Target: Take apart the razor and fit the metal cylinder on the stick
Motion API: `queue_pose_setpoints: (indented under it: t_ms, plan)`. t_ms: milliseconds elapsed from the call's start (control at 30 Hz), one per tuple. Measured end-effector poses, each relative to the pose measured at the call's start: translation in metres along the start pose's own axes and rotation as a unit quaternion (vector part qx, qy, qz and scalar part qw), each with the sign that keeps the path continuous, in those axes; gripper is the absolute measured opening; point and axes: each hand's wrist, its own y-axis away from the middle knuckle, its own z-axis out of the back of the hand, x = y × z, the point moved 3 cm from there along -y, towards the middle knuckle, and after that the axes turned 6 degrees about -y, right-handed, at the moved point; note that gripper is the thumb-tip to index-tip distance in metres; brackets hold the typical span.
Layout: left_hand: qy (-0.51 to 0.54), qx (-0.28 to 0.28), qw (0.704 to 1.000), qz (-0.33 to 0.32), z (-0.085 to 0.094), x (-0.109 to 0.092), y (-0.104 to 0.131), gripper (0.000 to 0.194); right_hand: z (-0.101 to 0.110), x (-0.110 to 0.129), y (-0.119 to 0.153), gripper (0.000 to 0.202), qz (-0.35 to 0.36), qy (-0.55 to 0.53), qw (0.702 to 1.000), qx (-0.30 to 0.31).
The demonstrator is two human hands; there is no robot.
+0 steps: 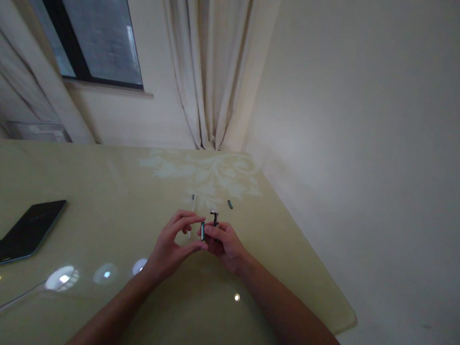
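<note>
My left hand (173, 245) pinches a small dark cartridge-like piece (203, 231) with a pale teal face, held upright between thumb and fingertips. Close against it on the right, my right hand (223, 243) is closed around a small dark and silver metallic object (214, 217), whose top sticks up above the fingers. Beyond my right hand, a second small dark green piece (230, 204) lies on the table. A thin white stick with a dark tip (193, 201) lies behind my left hand, partly hidden by the fingers.
The glossy pale table (126, 186) has a rounded right corner and runs up to the wall. A dark tablet-like device (27, 232) lies at the left. A white cable (6, 305) crosses the lower left. Curtains and a window stand behind the table.
</note>
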Motion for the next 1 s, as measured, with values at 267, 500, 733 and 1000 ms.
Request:
queue_pose_setpoints:
  t_ms: [267, 500, 733, 1000]
  plan:
    - [0.003, 0.027, 1.000, 0.005, 0.003, 0.001, -0.003, 0.040, 0.004, 0.001, -0.004, 0.040, 0.014, 0.027, 0.999, 0.009]
    - [0.130, 0.001, 0.981, 0.146, 0.001, 0.016, -0.004, 0.034, 0.005, 0.006, -0.007, 0.060, 0.062, 0.088, 0.993, 0.050]
    - [0.337, -0.031, 0.898, 0.281, -0.011, 0.029, 0.003, 0.054, 0.001, 0.008, -0.002, 0.058, 0.104, 0.163, 0.978, 0.078]
    - [0.424, -0.022, 0.850, 0.312, -0.023, 0.025, 0.007, 0.054, -0.003, 0.010, 0.001, 0.056, 0.133, 0.185, 0.969, 0.094]
